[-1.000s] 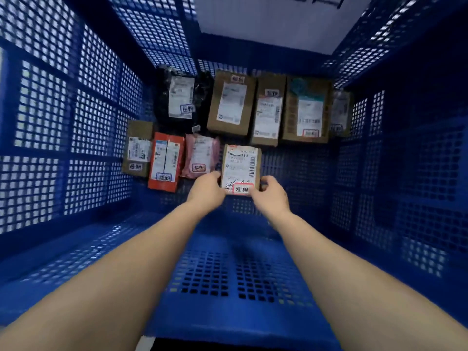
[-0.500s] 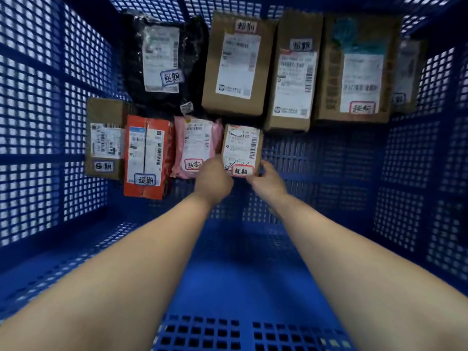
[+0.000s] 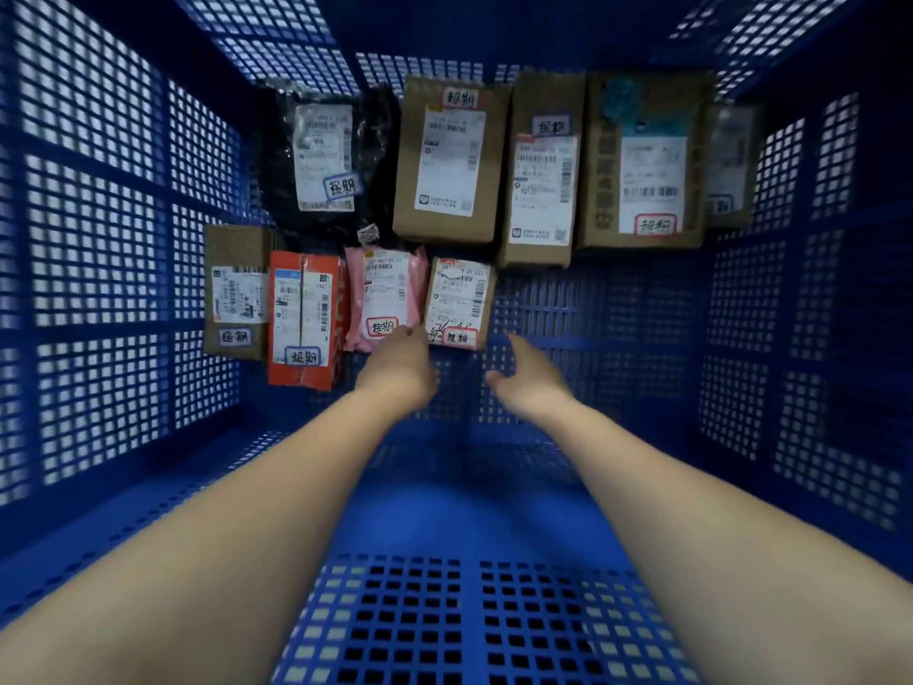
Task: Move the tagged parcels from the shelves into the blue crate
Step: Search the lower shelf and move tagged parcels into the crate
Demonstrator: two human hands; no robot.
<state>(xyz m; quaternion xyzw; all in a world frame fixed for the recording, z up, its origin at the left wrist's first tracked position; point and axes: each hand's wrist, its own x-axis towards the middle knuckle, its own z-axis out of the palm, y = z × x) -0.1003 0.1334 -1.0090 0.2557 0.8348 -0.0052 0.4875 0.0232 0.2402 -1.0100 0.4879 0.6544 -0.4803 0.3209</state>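
At the far end of the blue crate (image 3: 123,239), small brown parcel (image 3: 459,301) lies just beside pink parcel (image 3: 385,294). Left hand (image 3: 400,365) touches its lower-left corner; fingers hidden, grip can't tell. Right hand (image 3: 526,375) loosely open, holding nothing, just clear of it.

Inside the blue crate (image 3: 815,289), open floor (image 3: 444,511) runs from 6 o'clock up the middle and out toward 3 o'clock. Parcels block the far end, from the red parcel (image 3: 304,318) at 10 o'clock to the large brown box (image 3: 642,165) at 1 o'clock.
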